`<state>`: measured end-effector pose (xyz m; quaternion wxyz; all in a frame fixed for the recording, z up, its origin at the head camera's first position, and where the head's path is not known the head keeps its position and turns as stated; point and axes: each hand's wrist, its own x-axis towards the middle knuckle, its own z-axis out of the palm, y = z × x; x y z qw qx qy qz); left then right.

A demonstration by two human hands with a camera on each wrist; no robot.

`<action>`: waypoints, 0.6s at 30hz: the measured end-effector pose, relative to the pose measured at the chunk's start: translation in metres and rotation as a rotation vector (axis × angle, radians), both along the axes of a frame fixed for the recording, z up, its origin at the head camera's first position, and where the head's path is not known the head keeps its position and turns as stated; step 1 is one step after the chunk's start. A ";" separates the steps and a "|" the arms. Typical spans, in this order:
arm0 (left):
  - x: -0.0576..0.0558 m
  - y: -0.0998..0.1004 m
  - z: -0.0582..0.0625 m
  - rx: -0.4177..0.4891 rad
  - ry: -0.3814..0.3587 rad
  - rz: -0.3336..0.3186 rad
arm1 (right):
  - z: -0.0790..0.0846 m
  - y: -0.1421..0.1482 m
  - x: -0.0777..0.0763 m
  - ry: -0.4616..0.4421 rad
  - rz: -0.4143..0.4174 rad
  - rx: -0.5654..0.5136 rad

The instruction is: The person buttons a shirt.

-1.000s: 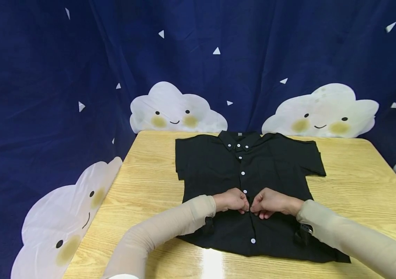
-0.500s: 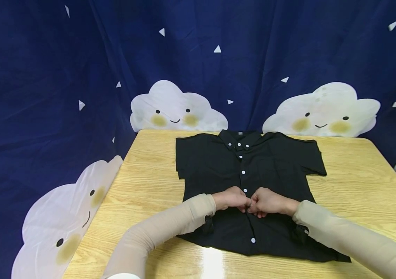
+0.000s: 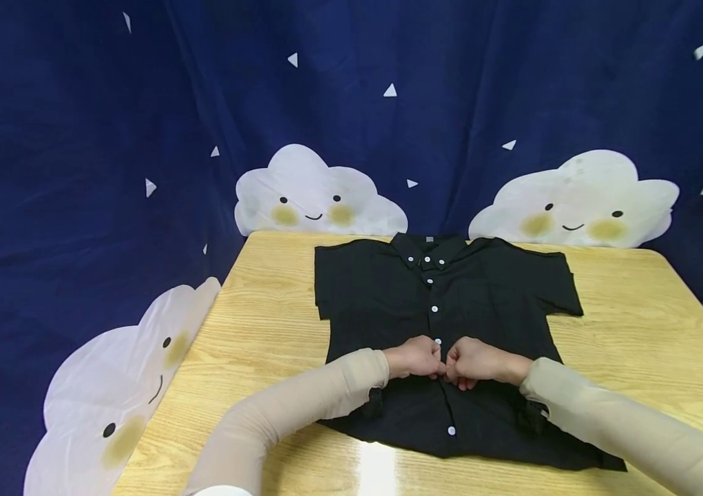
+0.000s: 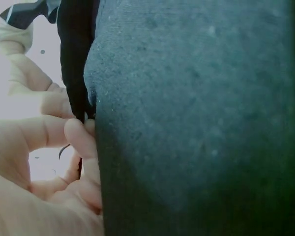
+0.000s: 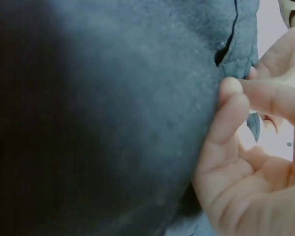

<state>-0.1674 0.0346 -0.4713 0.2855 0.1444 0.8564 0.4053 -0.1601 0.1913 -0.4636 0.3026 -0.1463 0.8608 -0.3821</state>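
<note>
A black short-sleeved shirt (image 3: 382, 282) lies front up, its collar away from me and white buttons down the middle. At the front opening, below a white button (image 3: 438, 342), my left hand (image 3: 416, 357) and right hand (image 3: 481, 359) meet fingertip to fingertip. In the left wrist view the left hand (image 4: 44, 162) pinches the shirt's edge between thumb and finger. The right wrist view has the right hand (image 5: 260, 142) pinching the placket cloth too. The button between the fingertips is mostly hidden. Farther down, another white button (image 3: 452, 431) shows near the hem.
The shirt is spread on a light wooden table (image 3: 264, 303). Behind it hangs a dark blue curtain (image 3: 351, 83) with white clouds (image 3: 320, 182) and small triangles. Beige sleeves (image 3: 301, 393) cover both forearms, which reach over the shirt's lower part.
The right hand has moved slightly left, closing the small gap between the two hands' fingertips. Both stay at the same spot on the placket.
</note>
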 end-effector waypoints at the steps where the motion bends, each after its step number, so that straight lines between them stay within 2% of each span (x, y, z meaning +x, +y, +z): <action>1: 0.000 0.000 0.001 0.002 -0.001 -0.004 | 0.000 0.001 0.000 -0.006 0.008 -0.010; 7: -0.001 -0.003 0.000 -0.016 0.031 -0.042 | -0.004 0.008 -0.002 -0.058 0.052 -0.108; 11: -0.003 -0.004 -0.001 -0.044 0.059 -0.071 | -0.005 0.011 -0.001 -0.081 0.053 -0.148; 18: -0.003 -0.005 0.002 -0.068 0.078 -0.085 | -0.005 0.011 -0.001 -0.112 0.024 -0.145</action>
